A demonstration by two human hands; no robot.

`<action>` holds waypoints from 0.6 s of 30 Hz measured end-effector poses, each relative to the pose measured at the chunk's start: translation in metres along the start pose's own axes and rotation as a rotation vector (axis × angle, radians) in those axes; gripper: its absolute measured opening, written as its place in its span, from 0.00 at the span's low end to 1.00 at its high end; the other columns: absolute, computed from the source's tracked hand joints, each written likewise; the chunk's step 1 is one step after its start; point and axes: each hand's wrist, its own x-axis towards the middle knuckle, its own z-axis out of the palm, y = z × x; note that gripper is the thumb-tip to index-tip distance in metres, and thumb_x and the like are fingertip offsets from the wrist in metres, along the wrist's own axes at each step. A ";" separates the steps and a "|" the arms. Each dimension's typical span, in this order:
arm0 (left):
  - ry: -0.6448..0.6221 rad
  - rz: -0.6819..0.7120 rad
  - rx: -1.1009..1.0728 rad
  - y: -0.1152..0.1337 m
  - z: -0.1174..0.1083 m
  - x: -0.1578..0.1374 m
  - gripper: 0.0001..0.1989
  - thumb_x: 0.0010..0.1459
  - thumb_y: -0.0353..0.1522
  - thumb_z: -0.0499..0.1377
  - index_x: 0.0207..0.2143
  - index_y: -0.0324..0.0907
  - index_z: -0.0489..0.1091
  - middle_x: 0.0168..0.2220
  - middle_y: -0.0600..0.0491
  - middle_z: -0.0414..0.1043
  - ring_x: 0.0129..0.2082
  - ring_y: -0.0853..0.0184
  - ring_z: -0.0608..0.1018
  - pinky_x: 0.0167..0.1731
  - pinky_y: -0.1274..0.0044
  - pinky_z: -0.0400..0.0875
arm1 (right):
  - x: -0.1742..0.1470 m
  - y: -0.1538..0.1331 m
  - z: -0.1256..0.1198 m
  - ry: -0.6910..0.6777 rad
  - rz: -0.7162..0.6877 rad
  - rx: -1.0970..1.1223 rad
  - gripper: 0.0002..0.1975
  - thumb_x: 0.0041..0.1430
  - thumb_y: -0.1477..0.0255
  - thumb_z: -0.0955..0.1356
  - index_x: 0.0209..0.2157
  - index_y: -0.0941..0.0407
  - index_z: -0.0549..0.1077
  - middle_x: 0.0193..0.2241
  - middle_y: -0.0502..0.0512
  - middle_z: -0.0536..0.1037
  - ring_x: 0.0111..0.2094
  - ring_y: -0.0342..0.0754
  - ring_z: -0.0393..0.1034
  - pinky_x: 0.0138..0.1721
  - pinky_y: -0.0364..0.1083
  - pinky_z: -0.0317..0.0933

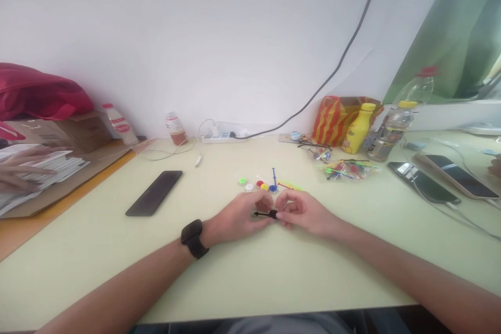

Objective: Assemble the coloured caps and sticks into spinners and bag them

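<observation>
A small black plastic arrow piece with a round black hub is between my two hands, its pointed end toward the left. My right hand pinches the hub end between thumb and finger. Curved round the same piece, my left hand has its thumb and fingertips closed at the hub. Just beyond my fingers lie small round pieces: a green one, a white one, a red one, a yellow one and a blue one. A blue stick stands out behind them.
A dark phone lies to the left. Bags of colourful plastic parts sit back right, near a yellow bottle and a striped bag. Two phones with cables lie right. Another person's hand rests on papers at far left.
</observation>
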 end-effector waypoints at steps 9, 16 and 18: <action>-0.003 0.017 0.091 -0.004 0.005 0.000 0.09 0.66 0.33 0.63 0.49 0.47 0.73 0.42 0.52 0.80 0.40 0.64 0.80 0.43 0.73 0.75 | 0.002 0.000 -0.004 0.114 -0.070 -0.005 0.16 0.60 0.59 0.76 0.37 0.57 0.75 0.31 0.52 0.79 0.30 0.46 0.74 0.36 0.48 0.69; 0.009 0.007 0.090 -0.009 0.007 0.001 0.07 0.67 0.30 0.61 0.47 0.46 0.74 0.43 0.53 0.81 0.41 0.65 0.82 0.46 0.73 0.77 | 0.002 0.001 -0.003 0.124 -0.029 -0.050 0.18 0.60 0.55 0.75 0.36 0.56 0.74 0.28 0.50 0.76 0.27 0.45 0.73 0.31 0.46 0.67; 0.007 0.009 0.078 -0.008 0.007 0.001 0.07 0.67 0.31 0.61 0.47 0.46 0.74 0.44 0.53 0.81 0.42 0.66 0.82 0.47 0.73 0.77 | 0.002 0.002 -0.005 0.127 -0.018 -0.068 0.19 0.60 0.55 0.74 0.37 0.56 0.74 0.28 0.50 0.76 0.27 0.44 0.72 0.28 0.45 0.65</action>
